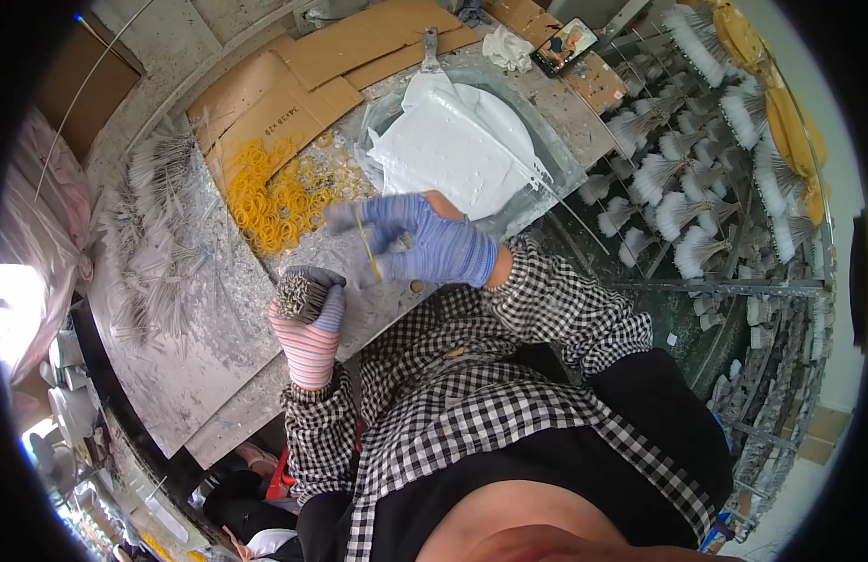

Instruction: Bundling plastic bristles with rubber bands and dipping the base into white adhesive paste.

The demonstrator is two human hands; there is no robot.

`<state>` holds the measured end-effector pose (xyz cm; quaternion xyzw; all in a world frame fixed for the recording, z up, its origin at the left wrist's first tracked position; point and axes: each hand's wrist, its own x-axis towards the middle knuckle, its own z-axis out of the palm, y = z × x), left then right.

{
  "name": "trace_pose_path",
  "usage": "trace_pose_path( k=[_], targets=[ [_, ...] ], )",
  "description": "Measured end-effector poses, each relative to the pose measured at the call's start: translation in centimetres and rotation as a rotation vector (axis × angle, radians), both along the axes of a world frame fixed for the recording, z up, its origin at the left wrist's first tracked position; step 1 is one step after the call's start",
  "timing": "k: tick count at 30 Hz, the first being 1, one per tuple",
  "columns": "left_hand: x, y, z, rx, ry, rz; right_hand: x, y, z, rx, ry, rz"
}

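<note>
A bundle of thin grey sticks (301, 296) stands end-on in my left hand (308, 348), whose fingers in a pink, orange and grey striped glove wrap round it. To its right, my right hand (441, 242) wears a blue knitted glove. A yellow rubber band (367, 249) is stretched across its spread fingers, which are partly blurred. The band is apart from the bundle. Just beyond both hands lies a loose heap of yellow rubber bands (265, 206) on the worktable (218, 375).
Loose thin grey sticks (157, 225) spread over the table's left side. At the back are flattened cardboard (307, 112), a tray of white paste (452, 155), a scraper (431, 51), a crumpled tissue (507, 49) and a phone (567, 45). White-tipped bundles (687, 197) fill a rack at right.
</note>
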<state>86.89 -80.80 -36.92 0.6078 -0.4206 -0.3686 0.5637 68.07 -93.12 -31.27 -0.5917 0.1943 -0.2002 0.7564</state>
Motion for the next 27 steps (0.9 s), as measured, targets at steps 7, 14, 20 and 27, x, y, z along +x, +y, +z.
trace_pose_path(
  k=[7, 14, 20, 27],
  targets=[
    [-2.9, -0.7, 0.2, -0.166, -1.051, -0.131, 3.6, 0.7, -0.7, -1.062, 0.313, -0.137],
    [-3.9, 0.2, 2.8, 0.01, -0.545, -0.299, 2.3, -6.0, -3.2, 0.099, 0.534, 0.044],
    [-2.8, 0.8, 2.6, -0.022, 0.588, -0.31, 3.6, -1.5, 2.2, -0.914, -0.073, 0.146],
    [-2.0, -0.5, 0.9, -0.143, 0.228, -0.306, 8.6, 1.9, -0.8, -1.442, 0.118, 0.271]
  ],
)
